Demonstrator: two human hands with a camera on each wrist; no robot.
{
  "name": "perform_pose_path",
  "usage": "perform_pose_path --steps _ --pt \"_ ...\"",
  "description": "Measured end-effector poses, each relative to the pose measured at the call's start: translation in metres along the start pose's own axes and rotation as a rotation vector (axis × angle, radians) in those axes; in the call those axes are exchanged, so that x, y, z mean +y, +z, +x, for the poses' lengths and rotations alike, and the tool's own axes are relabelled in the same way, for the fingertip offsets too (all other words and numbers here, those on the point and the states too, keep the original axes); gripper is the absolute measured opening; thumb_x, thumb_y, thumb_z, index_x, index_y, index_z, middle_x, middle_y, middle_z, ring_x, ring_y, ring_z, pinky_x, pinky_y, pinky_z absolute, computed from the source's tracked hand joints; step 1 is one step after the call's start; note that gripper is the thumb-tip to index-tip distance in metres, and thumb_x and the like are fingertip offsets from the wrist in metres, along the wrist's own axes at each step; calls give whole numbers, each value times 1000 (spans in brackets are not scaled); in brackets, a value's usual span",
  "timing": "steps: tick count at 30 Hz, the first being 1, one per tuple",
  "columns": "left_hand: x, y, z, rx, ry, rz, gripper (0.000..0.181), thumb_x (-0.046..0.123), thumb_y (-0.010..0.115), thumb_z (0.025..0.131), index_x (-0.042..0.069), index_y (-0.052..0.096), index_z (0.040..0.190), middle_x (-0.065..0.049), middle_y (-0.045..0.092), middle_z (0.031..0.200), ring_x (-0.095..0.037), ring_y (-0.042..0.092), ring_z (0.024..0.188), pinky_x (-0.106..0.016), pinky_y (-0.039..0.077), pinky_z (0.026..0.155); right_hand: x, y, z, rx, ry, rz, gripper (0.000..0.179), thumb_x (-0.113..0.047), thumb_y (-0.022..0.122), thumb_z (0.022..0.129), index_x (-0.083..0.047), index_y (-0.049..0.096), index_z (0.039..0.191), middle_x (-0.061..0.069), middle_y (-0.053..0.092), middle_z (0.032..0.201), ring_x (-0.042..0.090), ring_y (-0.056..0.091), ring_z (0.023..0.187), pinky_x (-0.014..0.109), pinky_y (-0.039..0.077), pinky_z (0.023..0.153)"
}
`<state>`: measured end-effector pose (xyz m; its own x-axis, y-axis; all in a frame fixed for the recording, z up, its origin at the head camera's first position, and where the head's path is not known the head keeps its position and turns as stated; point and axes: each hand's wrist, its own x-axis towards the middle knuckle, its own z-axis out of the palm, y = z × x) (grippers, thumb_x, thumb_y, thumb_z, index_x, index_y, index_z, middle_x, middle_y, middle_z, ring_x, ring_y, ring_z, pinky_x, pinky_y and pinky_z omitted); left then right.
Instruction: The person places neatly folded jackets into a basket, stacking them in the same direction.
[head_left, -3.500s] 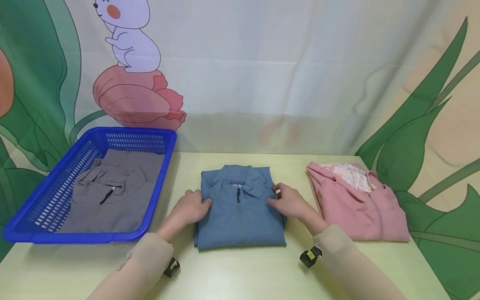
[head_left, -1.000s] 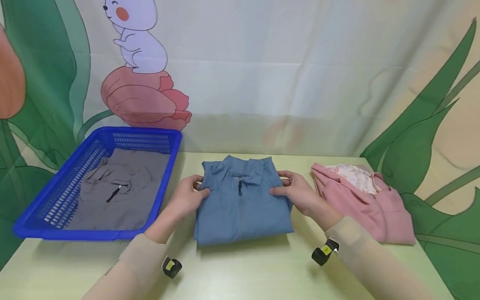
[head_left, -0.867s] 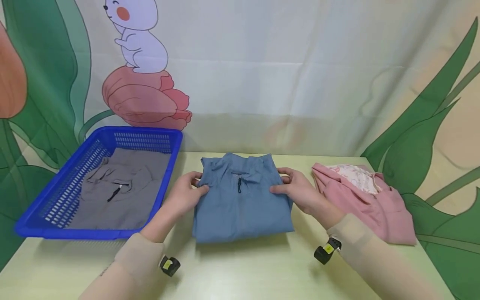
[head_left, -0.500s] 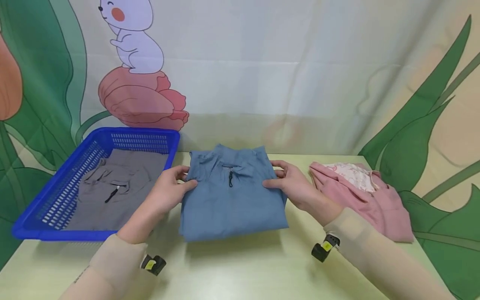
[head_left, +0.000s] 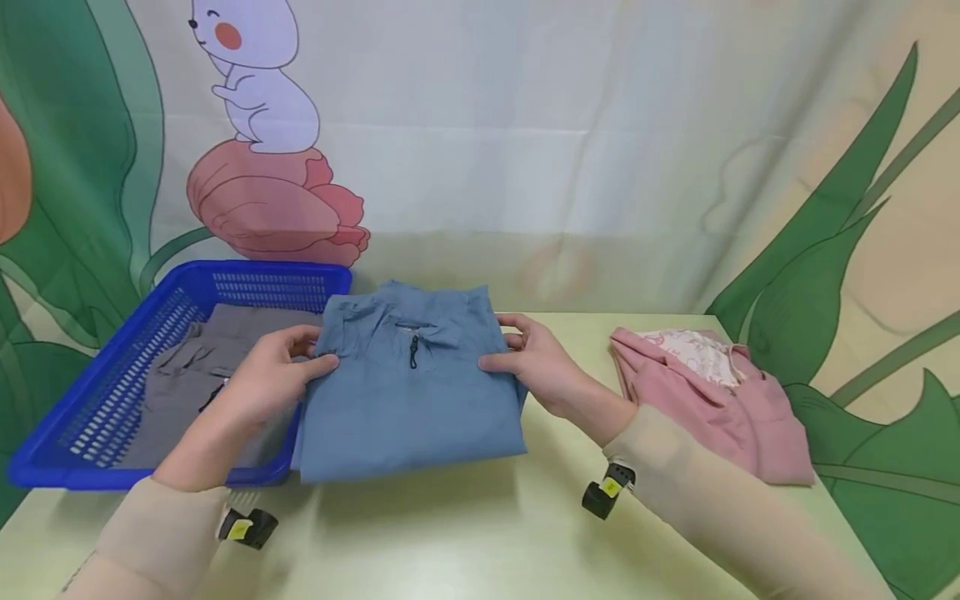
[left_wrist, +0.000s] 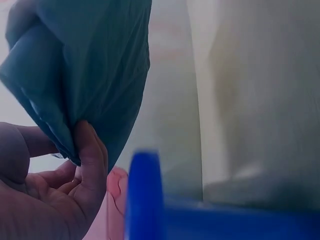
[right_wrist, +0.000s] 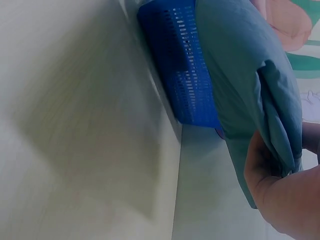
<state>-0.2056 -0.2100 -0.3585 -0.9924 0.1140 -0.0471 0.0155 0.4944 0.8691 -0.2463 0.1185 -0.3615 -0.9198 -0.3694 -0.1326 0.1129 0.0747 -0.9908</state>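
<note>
A folded blue jacket [head_left: 412, 408] with a collar and a black zipper pull hangs above the table, its shadow below it. My left hand [head_left: 273, 371] grips its left edge, thumb on top and fingers underneath. At the right edge my right hand [head_left: 543, 367] pinches it the same way. The wrist views show the left hand [left_wrist: 65, 185] and right hand [right_wrist: 280, 185] with fingers curled under the folded layers. On the left stands a blue plastic basket [head_left: 82, 375] holding a folded grey garment [head_left: 176, 375]; the jacket's left side overlaps the basket's right rim in the head view.
A folded pink garment [head_left: 712, 408] with a white patterned lining lies on the right of the pale table [head_left: 420, 542]. Behind the table hangs a curtain [head_left: 480, 150] printed with leaves, flowers and a white animal.
The blue jacket has been lifted off the table and carried left, from the middle to the basket's right rim, with both hands holding it. Basket and pink garment have stayed put.
</note>
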Motion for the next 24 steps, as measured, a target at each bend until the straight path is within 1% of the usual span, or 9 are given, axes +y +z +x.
perform_pose_path --steps 3,6,11,13,18,24 --pt "-9 -10 1 4 -9 8 58 17 57 107 -12 35 152 -24 52 125 -28 55 100 -30 53 73 1 12 8 -6 -3 9 75 7 69 91 -5 33 156 23 56 141 37 58 125 49 50 101" --pt "-17 -21 3 -2 -31 12 60 20 56 108 -12 32 153 -26 52 129 -29 56 103 -31 53 75 1 22 15 0 -4 13 74 9 69 90 -3 34 154 22 57 139 36 59 123 48 51 100" --pt "-28 -42 4 -8 -70 48 67 25 53 109 -14 24 155 -31 45 139 -38 51 116 -37 52 84 1 39 28 -13 -13 -2 73 10 69 89 -1 35 153 22 60 136 35 61 120 47 53 97" --pt "-32 -49 4 -9 -78 58 67 25 52 109 -15 24 155 -33 43 142 -40 50 120 -39 51 86 1 46 33 -22 -19 -15 73 10 70 89 -1 36 153 22 61 134 34 62 119 46 54 96" --pt "-44 -60 4 -15 -112 54 67 25 52 109 -16 24 154 -34 41 146 -42 49 125 -41 51 91 6 60 43 -36 -7 -44 72 10 70 89 -2 38 152 22 64 129 34 64 115 45 56 92" --pt "-55 -72 7 -25 -157 79 72 26 51 109 -17 17 155 -40 27 154 -51 41 133 -57 48 98 12 71 50 -17 -14 -61 67 9 72 89 -3 43 148 19 66 123 32 66 110 45 57 90"
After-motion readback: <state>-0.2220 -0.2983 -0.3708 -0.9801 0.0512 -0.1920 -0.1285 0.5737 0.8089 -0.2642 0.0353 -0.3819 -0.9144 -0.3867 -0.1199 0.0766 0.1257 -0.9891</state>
